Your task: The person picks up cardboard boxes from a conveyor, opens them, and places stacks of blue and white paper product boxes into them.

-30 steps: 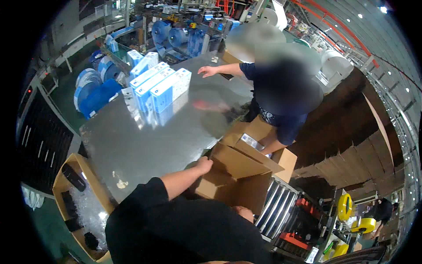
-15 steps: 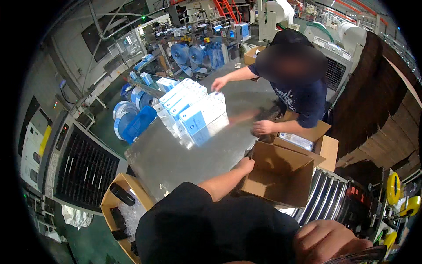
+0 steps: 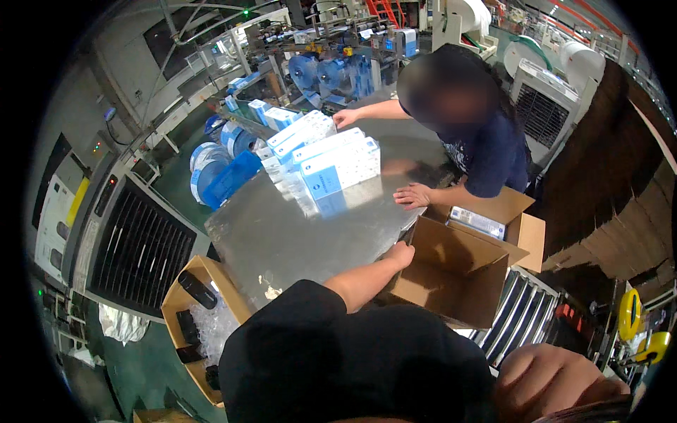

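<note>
My left hand (image 3: 400,255) is closed on the left edge of an open, empty cardboard box (image 3: 451,271) at the table's right edge. My right hand (image 3: 550,381) is at the lower right, very near the camera, with its fingers curled; whatever it may hold is hidden. Beyond the box stands a second open cardboard box (image 3: 529,233), with a white and blue pack (image 3: 477,222) inside. Rows of white and blue packs (image 3: 340,169) stand on the metal table (image 3: 268,240). A co-worker's hand (image 3: 345,118) touches the far packs; the other (image 3: 412,196) rests on the table edge.
A roller conveyor (image 3: 522,310) runs beneath the boxes. The co-worker (image 3: 486,148) stands across the table corner. At lower left is a carton (image 3: 236,303) with clear plastic and black items. Yellow tape dispensers (image 3: 629,314) are at far right, below stacked brown cardboard (image 3: 599,169).
The view has shifted slightly. The co-worker's near hand has opened flat at the table edge, and the far hand has moved left onto the packs. My left hand stays at the box.
</note>
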### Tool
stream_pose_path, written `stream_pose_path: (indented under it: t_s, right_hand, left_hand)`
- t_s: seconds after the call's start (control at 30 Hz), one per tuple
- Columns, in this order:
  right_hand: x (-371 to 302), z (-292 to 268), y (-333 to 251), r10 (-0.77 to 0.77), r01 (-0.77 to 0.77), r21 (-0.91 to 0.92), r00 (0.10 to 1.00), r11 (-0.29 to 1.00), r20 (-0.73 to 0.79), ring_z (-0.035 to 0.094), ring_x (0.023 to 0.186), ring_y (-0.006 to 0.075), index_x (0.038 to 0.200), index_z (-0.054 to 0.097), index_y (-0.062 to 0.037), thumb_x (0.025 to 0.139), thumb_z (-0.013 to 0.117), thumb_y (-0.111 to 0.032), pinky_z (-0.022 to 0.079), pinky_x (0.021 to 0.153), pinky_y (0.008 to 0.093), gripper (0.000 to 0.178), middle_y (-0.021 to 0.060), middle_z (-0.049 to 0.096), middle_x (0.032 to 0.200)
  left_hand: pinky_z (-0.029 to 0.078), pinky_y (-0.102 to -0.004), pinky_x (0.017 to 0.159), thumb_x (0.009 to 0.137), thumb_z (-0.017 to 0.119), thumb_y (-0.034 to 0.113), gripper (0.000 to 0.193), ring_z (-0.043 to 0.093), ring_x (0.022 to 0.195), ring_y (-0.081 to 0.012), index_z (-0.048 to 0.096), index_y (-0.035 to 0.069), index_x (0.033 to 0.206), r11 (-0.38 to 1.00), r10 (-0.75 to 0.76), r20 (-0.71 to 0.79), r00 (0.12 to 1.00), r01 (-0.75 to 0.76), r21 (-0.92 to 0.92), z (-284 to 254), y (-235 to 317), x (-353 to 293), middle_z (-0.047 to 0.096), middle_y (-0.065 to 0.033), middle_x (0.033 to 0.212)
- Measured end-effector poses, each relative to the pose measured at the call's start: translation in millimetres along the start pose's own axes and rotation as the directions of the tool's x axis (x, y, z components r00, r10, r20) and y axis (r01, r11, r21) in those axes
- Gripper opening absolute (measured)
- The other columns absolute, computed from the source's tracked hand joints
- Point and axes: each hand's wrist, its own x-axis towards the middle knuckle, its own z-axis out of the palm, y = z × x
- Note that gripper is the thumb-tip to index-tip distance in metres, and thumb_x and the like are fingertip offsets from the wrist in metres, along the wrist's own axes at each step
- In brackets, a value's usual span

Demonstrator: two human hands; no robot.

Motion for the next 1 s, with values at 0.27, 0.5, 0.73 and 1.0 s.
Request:
stream_pose_path:
  t_s: [0.27,0.5,0.73,1.0]
  right_hand:
    - [6.3,-10.4,3.6,0.071,-0.099,0.18,0.985,0.979,0.159,0.046,0.045,0.0169,0.139,0.035,-0.0447,0.092,0.06,-0.024,0.031,0.044,0.0294,0.057,0.0071,0.057,0.064]
    - [16.7,1.6,4.8,-0.022,-0.004,0.213,0.992,0.977,0.122,0.042,0.041,0.0155,0.137,0.039,-0.0394,0.093,0.059,-0.025,0.029,0.042,0.0286,0.05,0.0054,0.052,0.058]
    - [13.4,-2.0,6.8,-0.078,0.056,0.215,0.992,0.975,0.094,0.039,0.039,0.0147,0.129,0.046,-0.0335,0.093,0.06,-0.028,0.026,0.042,0.0284,0.039,0.0042,0.05,0.057]
    - [9.1,-4.9,5.6,-0.061,0.038,0.176,0.99,0.984,0.126,0.041,0.043,0.0136,0.127,0.047,-0.0306,0.092,0.061,-0.028,0.028,0.046,0.0281,0.037,0.0018,0.053,0.062]
  left_hand:
    - [0.039,-0.047,0.1,0.088,0.039,0.034,0.051,0.053,0.117,-0.04,0.057,-0.002,0.119,0.999,-0.008,-0.006,1.0,0.008,0.043,3.0,-12.5,4.5,0.055,-0.0246,0.125]
    - [0.039,-0.0479,0.098,0.088,0.04,0.033,0.048,0.052,0.114,-0.0427,0.057,-0.005,0.112,1.0,0.004,-0.014,1.0,-0.004,0.011,0.7,-6.1,-0.5,0.056,-0.0282,0.121]
    - [0.039,-0.0481,0.098,0.088,0.04,0.034,0.047,0.051,0.114,-0.0433,0.058,-0.004,0.11,1.0,0.002,-0.01,1.0,-0.002,-0.021,-6.0,-1.5,-8.3,0.055,-0.0282,0.121]
    - [0.039,-0.0471,0.1,0.088,0.04,0.036,0.05,0.052,0.117,-0.04,0.057,0.001,0.12,1.0,-0.012,-0.002,1.0,0.012,0.026,4.5,-11.2,3.3,0.055,-0.0232,0.126]
